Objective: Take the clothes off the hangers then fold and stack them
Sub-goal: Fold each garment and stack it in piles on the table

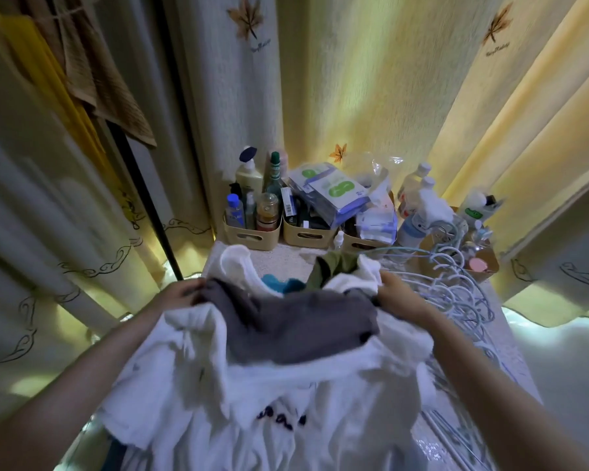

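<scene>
Both hands, left hand (181,295) and right hand (397,294), grip a blurry gray cloth (296,321), fingers curled, over white clothes (252,402), maybe shirts.

You work in a dim room. The light comes through the yellow curtains (371,96) ahead of you, which glow, and a pale bright patch lies low at the right. Your left hand (181,295), right hand (397,290) and the clothes (286,385) are smeared by motion blur. The wide lens bends the edges.
</scene>
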`<control>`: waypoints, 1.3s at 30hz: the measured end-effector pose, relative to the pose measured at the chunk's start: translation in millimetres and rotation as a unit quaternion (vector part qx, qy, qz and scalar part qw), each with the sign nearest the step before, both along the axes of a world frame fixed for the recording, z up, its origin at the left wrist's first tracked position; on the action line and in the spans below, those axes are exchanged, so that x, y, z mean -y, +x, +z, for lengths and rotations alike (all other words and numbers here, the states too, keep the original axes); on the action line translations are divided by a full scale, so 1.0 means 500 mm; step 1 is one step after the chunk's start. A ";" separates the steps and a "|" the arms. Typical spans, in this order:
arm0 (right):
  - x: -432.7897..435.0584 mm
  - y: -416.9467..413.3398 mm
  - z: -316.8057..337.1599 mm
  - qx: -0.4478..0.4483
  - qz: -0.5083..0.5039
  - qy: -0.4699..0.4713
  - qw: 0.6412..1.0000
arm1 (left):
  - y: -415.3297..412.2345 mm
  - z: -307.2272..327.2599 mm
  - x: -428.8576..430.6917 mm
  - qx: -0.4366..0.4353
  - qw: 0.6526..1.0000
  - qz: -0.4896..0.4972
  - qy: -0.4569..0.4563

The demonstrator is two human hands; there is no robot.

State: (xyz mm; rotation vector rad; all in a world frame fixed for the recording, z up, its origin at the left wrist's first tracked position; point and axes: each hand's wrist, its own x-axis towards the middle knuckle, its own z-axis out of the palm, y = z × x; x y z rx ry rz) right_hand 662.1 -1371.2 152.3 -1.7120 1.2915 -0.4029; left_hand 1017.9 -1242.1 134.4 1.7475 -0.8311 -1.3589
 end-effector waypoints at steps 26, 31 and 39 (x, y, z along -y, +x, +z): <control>-0.037 -0.016 -0.143 -0.165 0.045 -0.152 0.974 | -0.023 -0.058 0.043 0.358 0.906 -0.201 -0.104; 0.043 0.019 -0.093 0.026 -0.185 0.001 0.982 | -0.004 -0.039 0.114 0.207 0.978 -0.018 -0.002; 0.039 0.024 -0.093 -0.094 -0.218 -0.101 0.966 | 0.000 -0.018 0.122 0.331 0.937 -0.032 -0.102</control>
